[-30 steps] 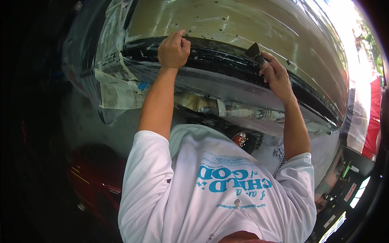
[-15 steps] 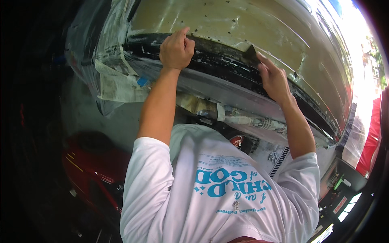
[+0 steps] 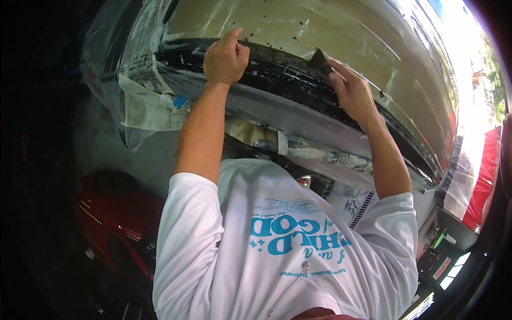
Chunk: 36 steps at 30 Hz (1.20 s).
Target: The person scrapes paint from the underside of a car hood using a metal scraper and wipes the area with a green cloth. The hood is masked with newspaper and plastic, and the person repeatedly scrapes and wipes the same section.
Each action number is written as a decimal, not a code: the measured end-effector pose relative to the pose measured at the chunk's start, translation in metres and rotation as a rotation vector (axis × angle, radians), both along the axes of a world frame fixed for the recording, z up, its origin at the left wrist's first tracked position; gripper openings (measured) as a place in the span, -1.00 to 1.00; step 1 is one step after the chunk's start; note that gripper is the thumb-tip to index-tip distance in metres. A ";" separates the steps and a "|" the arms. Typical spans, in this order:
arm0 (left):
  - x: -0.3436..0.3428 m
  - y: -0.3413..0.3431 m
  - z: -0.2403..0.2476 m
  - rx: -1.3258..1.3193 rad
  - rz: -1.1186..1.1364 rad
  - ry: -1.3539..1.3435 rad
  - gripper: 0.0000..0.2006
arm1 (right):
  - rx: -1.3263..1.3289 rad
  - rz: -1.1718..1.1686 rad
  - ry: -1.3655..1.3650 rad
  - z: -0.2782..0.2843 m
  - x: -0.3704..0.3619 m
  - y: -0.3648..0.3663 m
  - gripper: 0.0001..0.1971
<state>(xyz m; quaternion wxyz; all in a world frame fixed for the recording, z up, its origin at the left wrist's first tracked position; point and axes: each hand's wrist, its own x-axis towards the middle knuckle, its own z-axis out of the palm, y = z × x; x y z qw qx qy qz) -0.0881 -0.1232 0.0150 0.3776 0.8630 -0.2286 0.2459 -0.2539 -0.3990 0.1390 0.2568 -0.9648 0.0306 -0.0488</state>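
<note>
A tan vehicle panel (image 3: 256,21) with dark flecks fills the top, bordered below by a scuffed black strip (image 3: 277,76). My left hand (image 3: 226,60) rests at the strip's upper edge, its fingers curled in and one finger raised toward the panel. Whatever those fingers may grip is hidden. In my right hand (image 3: 354,92) is a dark flat scraper (image 3: 320,60), pinched between thumb and fingers. Its pointed corner lies against the seam where strip and panel meet, to the right of my left hand.
Newspaper (image 3: 152,104) and clear plastic sheeting (image 3: 104,69) cover the left end of the vehicle. More paper (image 3: 325,156) runs along its lower edge. A red vehicle (image 3: 114,218) stands at lower left. On the right hangs a red cloth (image 3: 482,181), above a dark bin (image 3: 453,226).
The scraper and my right hand have shifted left and slightly up along the seam. My left hand appears a little further left and up, as does the whole view.
</note>
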 end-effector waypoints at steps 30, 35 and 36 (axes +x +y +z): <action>0.000 0.003 0.006 0.001 -0.005 0.026 -0.57 | 0.020 0.225 0.237 -0.001 0.056 0.026 -0.66; -0.001 0.002 0.001 -0.025 -0.041 0.035 -0.54 | 0.459 -0.006 0.302 0.006 0.031 -0.022 -0.60; 0.000 0.003 0.000 -0.018 -0.038 0.035 -0.53 | 0.552 -0.077 0.338 0.017 0.026 -0.026 -0.59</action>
